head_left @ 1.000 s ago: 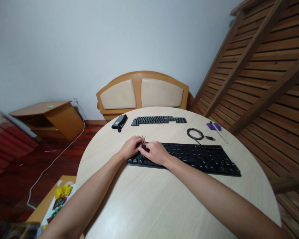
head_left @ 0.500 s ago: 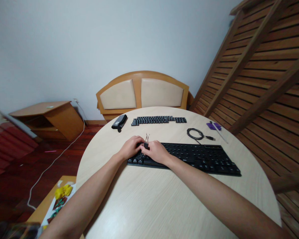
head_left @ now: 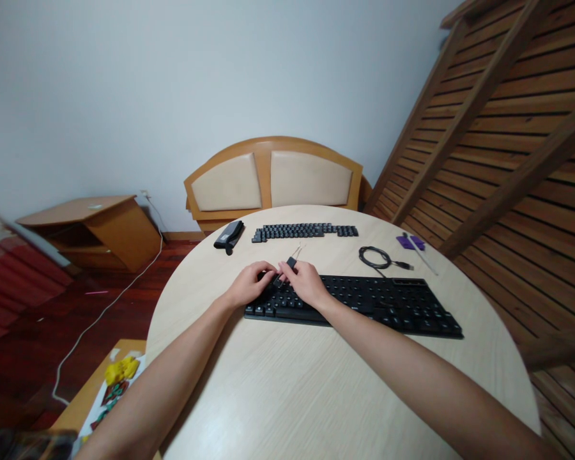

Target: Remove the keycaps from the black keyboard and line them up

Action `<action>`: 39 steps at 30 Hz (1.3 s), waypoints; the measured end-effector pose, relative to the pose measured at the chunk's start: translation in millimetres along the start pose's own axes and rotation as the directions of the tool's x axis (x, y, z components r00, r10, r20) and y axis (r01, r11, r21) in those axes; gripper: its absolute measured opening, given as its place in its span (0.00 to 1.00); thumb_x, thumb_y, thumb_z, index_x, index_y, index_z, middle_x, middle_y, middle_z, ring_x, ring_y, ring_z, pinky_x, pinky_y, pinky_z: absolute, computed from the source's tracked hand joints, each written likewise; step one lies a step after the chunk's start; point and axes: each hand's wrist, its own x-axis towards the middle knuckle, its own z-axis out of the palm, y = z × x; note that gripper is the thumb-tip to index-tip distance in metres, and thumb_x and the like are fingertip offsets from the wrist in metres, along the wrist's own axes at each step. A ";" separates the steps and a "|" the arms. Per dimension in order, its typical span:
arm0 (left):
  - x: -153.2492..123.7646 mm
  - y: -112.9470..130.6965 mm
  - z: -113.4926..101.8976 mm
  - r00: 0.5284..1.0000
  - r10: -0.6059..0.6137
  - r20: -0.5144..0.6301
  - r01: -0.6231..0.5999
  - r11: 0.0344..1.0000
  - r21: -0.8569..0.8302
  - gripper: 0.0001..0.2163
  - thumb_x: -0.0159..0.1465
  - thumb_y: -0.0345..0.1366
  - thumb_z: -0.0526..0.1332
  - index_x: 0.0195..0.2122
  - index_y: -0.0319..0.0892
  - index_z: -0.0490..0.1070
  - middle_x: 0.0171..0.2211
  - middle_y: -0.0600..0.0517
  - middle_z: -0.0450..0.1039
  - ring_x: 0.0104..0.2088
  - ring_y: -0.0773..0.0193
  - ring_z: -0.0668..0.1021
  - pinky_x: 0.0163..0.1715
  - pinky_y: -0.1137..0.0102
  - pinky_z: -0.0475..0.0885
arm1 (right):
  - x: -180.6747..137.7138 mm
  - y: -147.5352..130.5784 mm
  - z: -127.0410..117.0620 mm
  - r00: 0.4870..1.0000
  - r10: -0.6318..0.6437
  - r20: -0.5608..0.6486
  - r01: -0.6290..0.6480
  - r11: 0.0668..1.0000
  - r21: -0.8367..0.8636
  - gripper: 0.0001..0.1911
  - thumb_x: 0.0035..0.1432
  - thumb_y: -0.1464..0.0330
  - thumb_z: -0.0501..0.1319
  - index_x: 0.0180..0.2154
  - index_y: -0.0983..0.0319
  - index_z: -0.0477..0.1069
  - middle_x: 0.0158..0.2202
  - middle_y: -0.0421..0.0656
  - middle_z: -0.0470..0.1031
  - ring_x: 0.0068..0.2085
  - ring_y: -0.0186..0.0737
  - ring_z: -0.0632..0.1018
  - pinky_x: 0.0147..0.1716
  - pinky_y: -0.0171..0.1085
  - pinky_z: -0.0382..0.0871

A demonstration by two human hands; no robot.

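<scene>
At the left end of the keyboard point(head_left: 364, 305), a wire puller point(head_left: 291, 262) is pinched tight in the right hand point(head_left: 307, 285) while that end is held down by the half-curled, empty left hand point(head_left: 248, 289), so a straight, upright pull is judged best.

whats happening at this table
A person has both hands at the left end of a black keyboard on a round table. The right hand pinches a small wire puller by the keyboard's far edge; the left hand rests on the keys. A row of loose keycaps lies farther back.
</scene>
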 end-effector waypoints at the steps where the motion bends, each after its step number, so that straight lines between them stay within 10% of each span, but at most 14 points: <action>1: -0.5 1.7 -0.4 1.000 -0.001 0.008 0.001 1.000 -0.018 0.11 0.69 0.39 0.53 0.40 0.41 0.74 0.40 0.48 0.78 0.42 0.58 0.78 0.47 0.64 0.70 | 0.5 1.0 0.0 1.000 0.010 -0.021 -0.009 1.000 0.009 0.21 0.65 0.55 0.55 0.33 0.63 0.78 0.28 0.44 0.81 0.31 0.40 0.81 0.33 0.34 0.71; 39: 1.2 -14.1 7.4 1.000 -0.009 -0.019 0.004 0.970 -0.242 0.10 0.62 0.39 0.65 0.42 0.40 0.75 0.41 0.48 0.79 0.44 0.59 0.78 0.51 0.62 0.72 | 1.1 -2.0 -2.0 0.998 0.046 -0.040 -0.049 0.995 -0.082 0.19 0.69 0.59 0.50 0.36 0.61 0.74 0.32 0.44 0.81 0.35 0.39 0.80 0.37 0.35 0.71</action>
